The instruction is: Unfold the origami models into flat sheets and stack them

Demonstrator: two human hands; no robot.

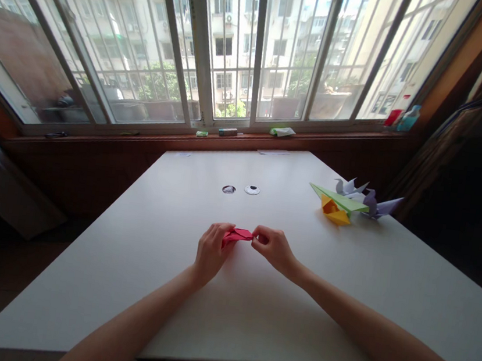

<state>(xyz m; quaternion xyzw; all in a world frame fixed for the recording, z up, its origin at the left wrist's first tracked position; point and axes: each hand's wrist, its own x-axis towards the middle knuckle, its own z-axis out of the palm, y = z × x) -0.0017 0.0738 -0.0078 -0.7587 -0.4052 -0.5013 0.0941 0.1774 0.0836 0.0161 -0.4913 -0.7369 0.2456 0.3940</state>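
Between my two hands is a piece of folded red paper (241, 234), held just above the middle of the white table (133, 272). My left hand (211, 253) is closed around its left end, and the fingers cover part of it. At the right tip, the thumb and forefinger of my right hand (274, 248) pinch the paper. The red paper is narrow with several layers, and its full shape is partly hidden by my fingers.
At the table's right side stand a yellow paper boat (334, 211), a green paper plane (339, 198) and purple folded paper figures (380, 207). Two round holes (252, 190) are in the tabletop. Small packets (282, 131) and bottles (409, 119) line the windowsill.
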